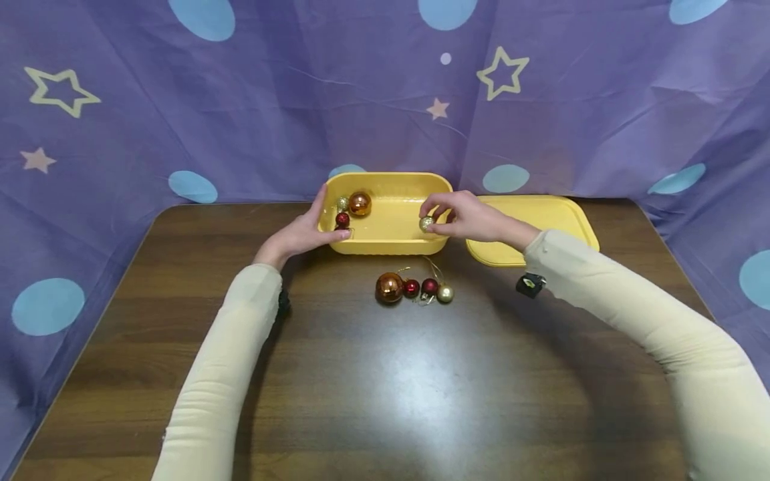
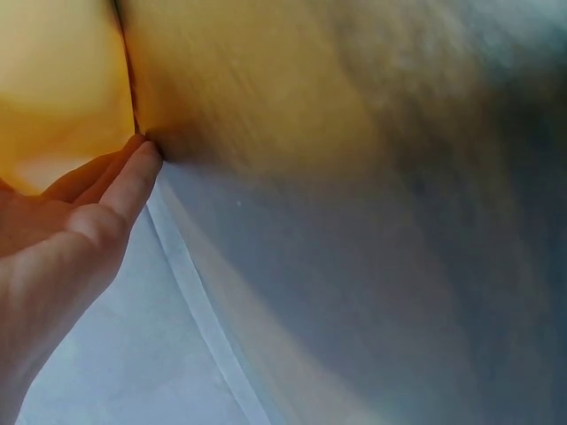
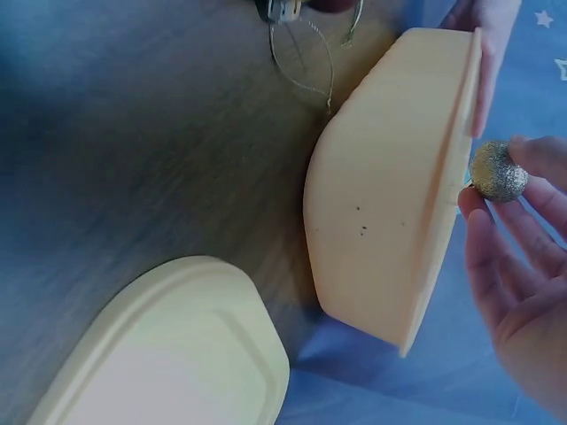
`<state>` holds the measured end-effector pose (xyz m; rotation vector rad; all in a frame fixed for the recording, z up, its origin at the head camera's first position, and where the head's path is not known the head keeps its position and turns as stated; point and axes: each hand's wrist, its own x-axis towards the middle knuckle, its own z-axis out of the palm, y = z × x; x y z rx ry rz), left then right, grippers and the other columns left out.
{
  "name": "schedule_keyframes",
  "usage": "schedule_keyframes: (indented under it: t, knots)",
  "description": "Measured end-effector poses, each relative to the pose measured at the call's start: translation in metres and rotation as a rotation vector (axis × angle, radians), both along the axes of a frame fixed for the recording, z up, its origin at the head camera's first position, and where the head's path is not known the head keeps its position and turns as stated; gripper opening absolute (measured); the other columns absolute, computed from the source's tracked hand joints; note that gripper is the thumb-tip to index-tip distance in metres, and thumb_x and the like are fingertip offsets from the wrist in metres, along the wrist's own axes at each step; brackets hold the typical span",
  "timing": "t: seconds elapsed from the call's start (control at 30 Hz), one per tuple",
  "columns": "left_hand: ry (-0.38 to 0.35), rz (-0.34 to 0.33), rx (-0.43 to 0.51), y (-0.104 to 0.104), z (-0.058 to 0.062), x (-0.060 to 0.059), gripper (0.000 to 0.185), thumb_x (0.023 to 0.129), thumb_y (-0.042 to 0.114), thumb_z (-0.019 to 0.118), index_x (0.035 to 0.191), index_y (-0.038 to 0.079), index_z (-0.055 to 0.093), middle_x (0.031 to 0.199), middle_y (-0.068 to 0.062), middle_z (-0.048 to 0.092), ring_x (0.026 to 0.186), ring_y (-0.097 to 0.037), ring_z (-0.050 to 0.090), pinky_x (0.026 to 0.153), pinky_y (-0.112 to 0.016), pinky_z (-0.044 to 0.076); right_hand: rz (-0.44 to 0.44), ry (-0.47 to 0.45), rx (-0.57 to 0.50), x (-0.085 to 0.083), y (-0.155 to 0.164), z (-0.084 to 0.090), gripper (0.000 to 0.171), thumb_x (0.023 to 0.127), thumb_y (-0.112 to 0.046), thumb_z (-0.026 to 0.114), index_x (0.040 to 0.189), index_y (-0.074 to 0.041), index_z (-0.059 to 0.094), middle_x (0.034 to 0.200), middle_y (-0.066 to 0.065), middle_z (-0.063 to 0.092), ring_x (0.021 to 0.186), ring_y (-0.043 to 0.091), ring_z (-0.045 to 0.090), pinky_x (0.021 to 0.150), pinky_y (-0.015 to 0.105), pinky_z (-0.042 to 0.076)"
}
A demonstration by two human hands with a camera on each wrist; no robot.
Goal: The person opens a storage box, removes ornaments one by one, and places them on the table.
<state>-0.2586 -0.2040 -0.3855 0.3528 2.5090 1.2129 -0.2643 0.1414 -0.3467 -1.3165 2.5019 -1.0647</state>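
In the head view, my left hand [image 1: 297,234] holds the left end of a yellow plastic container [image 1: 391,247], fingers along its outer side and thumb at the front rim. Its fingers touch the yellow wall in the left wrist view. My right hand [image 1: 469,215] pinches a glittery gold Christmas ball [image 3: 499,171] over the container's right end. Inside at the left lie a shiny orange ball [image 1: 359,204], a small red ball [image 1: 342,220] and a glittery gold one [image 1: 342,204], partly crowded together.
In front of the container, a row on the brown table [image 1: 337,374] has an orange ball [image 1: 390,288], a red ball [image 1: 412,288], a dark red ball [image 1: 430,286] and a pale gold ball [image 1: 445,293]. The yellow lid [image 1: 553,214] lies at right, before a purple curtain [image 1: 385,87].
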Motion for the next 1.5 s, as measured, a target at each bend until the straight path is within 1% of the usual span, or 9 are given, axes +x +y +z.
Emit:
schedule_keyframes:
  t: [0.23, 0.43, 0.6, 0.83, 0.97, 1.13, 1.3, 1.4, 1.5]
  knots:
    - [-0.006, -0.016, -0.022, 0.001, 0.003, -0.003, 0.113, 0.087, 0.042, 0.07, 0.151, 0.027, -0.022, 0.159, -0.016, -0.007, 0.143, -0.038, 0.01, 0.115, -0.049, 0.01, -0.033, -0.005, -0.009, 0.02, 0.024, 0.004, 0.019, 0.088, -0.006, 0.07, 0.106, -0.005, 0.064, 0.097, 0.002, 0.068, 0.087, 0.019, 0.065, 0.074, 0.038, 0.054]
    - [0.019, -0.025, -0.032, 0.004, 0.006, -0.006, 0.112, 0.087, 0.041, 0.07, 0.152, 0.024, -0.021, 0.159, -0.018, -0.004, 0.142, -0.038, 0.012, 0.115, -0.047, 0.011, -0.052, 0.039, -0.024, 0.034, 0.04, -0.004, 0.022, 0.084, -0.001, 0.073, 0.104, -0.004, 0.066, 0.098, 0.001, 0.067, 0.088, 0.018, 0.065, 0.069, 0.032, 0.055]
    - [0.014, -0.016, -0.028, 0.006, 0.005, -0.006, 0.112, 0.087, 0.041, 0.07, 0.152, 0.026, -0.021, 0.159, -0.018, -0.004, 0.142, -0.039, 0.011, 0.115, -0.048, 0.01, -0.052, -0.003, -0.047, 0.045, 0.049, -0.015, 0.022, 0.083, 0.001, 0.073, 0.104, -0.002, 0.066, 0.1, 0.005, 0.068, 0.09, 0.021, 0.065, 0.069, 0.031, 0.055]
    - [0.011, -0.025, -0.013, 0.009, 0.005, -0.004, 0.113, 0.087, 0.038, 0.071, 0.152, 0.026, -0.021, 0.158, -0.02, -0.004, 0.142, -0.04, 0.011, 0.115, -0.048, 0.009, -0.053, -0.094, -0.038, 0.067, 0.06, -0.036, 0.023, 0.083, 0.002, 0.073, 0.103, -0.005, 0.065, 0.095, 0.0, 0.068, 0.086, 0.018, 0.065, 0.07, 0.033, 0.056]
    - [0.011, -0.018, -0.014, 0.009, 0.006, -0.004, 0.113, 0.087, 0.04, 0.071, 0.152, 0.027, -0.021, 0.159, -0.018, -0.006, 0.142, -0.038, 0.009, 0.115, -0.047, 0.009, -0.062, -0.137, -0.046, 0.076, 0.063, -0.046, 0.023, 0.083, 0.002, 0.073, 0.103, -0.006, 0.065, 0.099, 0.002, 0.068, 0.088, 0.019, 0.065, 0.072, 0.034, 0.056]
    - [0.009, -0.016, -0.015, 0.01, 0.007, -0.003, 0.114, 0.087, 0.04, 0.072, 0.152, 0.027, -0.021, 0.159, -0.017, -0.006, 0.142, -0.039, 0.011, 0.115, -0.047, 0.009, -0.074, -0.117, -0.046, 0.083, 0.066, -0.054, 0.031, 0.081, 0.005, 0.074, 0.108, -0.003, 0.062, 0.105, 0.005, 0.066, 0.091, 0.02, 0.065, 0.072, 0.034, 0.056]
    - [0.006, -0.021, -0.015, 0.01, 0.008, -0.003, 0.113, 0.086, 0.041, 0.071, 0.151, 0.029, -0.021, 0.159, -0.017, -0.005, 0.142, -0.039, 0.011, 0.115, -0.048, 0.009, -0.109, -0.106, -0.025, 0.092, 0.065, -0.056, 0.045, 0.078, 0.007, 0.075, 0.119, 0.002, 0.056, 0.101, 0.006, 0.065, 0.089, 0.02, 0.064, 0.07, 0.032, 0.055]
    - [-0.002, -0.019, -0.016, 0.01, 0.01, -0.002, 0.113, 0.087, 0.04, 0.071, 0.151, 0.029, -0.021, 0.159, -0.016, -0.006, 0.143, -0.038, 0.009, 0.115, -0.047, 0.009, -0.122, -0.085, -0.02, 0.096, 0.062, -0.055, 0.048, 0.077, 0.006, 0.076, 0.12, 0.004, 0.054, 0.099, 0.007, 0.065, 0.088, 0.02, 0.065, 0.069, 0.031, 0.055]
    - [-0.018, -0.013, -0.005, 0.012, 0.016, 0.0, 0.112, 0.088, 0.036, 0.07, 0.152, 0.025, -0.021, 0.159, -0.018, -0.006, 0.143, -0.039, 0.009, 0.115, -0.048, 0.009, -0.132, -0.05, -0.012, 0.098, 0.06, -0.055, 0.047, 0.077, 0.004, 0.077, 0.119, 0.004, 0.054, 0.097, 0.007, 0.065, 0.086, 0.019, 0.065, 0.069, 0.032, 0.055]
